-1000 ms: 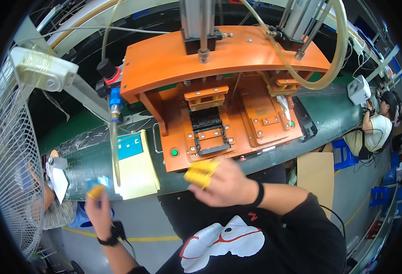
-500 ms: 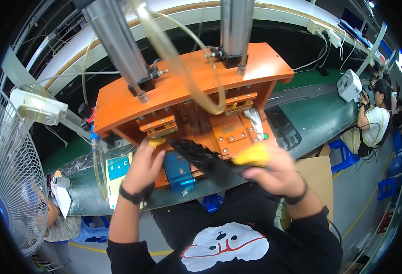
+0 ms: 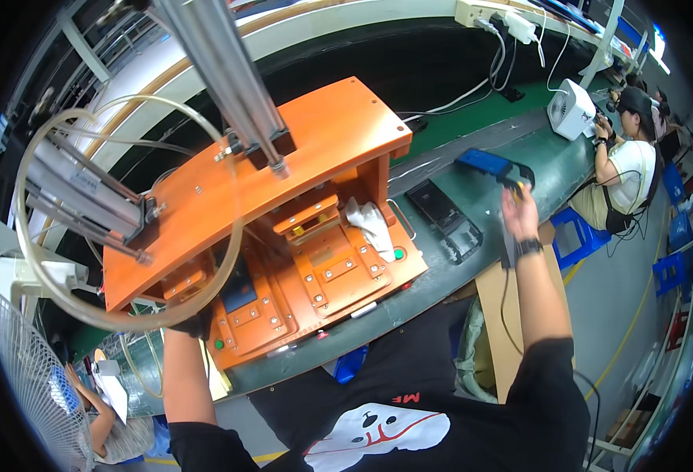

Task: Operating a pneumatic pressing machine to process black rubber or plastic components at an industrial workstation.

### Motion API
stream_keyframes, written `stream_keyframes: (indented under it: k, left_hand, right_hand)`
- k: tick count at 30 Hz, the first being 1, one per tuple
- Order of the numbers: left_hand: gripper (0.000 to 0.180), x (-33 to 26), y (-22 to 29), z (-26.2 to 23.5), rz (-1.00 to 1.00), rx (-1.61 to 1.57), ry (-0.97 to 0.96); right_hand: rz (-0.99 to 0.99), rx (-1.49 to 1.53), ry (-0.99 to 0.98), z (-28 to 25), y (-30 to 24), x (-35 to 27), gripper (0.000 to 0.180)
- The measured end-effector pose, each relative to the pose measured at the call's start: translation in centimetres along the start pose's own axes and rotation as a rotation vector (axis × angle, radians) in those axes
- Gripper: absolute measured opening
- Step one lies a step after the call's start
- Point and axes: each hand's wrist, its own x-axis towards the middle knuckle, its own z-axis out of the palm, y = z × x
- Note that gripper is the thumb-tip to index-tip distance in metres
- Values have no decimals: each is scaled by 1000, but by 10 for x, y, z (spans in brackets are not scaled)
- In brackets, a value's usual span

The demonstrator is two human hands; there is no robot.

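At the right, over the bench, my right hand (image 3: 519,211) grips the near end of a flat black casing with a blue face (image 3: 484,164). A touch of yellow shows at its fingertips. My left forearm (image 3: 185,370) reaches to the left side of an orange press (image 3: 330,110). The left hand itself is hidden behind the hose and the press's top, so its fingers cannot be seen. Close to it, a dark blue plate (image 3: 238,293) lies in the left fixture of the press. A white cloth (image 3: 370,228) rests on the press's right side.
Another black casing (image 3: 445,220) lies on the green bench, right of the press. A clear hose (image 3: 27,236) loops before the press's cylinders. Beyond stand a white box fan (image 3: 572,110) and a seated co-worker (image 3: 630,169). A caged fan (image 3: 35,377) is at far left.
My right hand has swung right and away from the press, out over the bench. My left hand has gone in beside the press's left side. The view has turned to the right.
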Motion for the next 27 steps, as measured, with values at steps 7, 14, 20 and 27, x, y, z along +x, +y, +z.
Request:
stream_keyframes:
  k: [7,14,20,27]
  left_hand:
    - [44,17,46,-21,-53,-78,3]
    - [39,6,90,-48,-153,-132,23]
    - [35,11,106,-66,-226,-212,42]
    - [30,40,135,-89,-196,-339,82]
  right_hand:
    - [19,-325,125,68,24,177,49]
    - [-537,-2039,-49,180,93,171,44]
    - [-939,-2168,-714,200,157,119,30]
    - [-909,-1581,-1016,203,119,96,13]
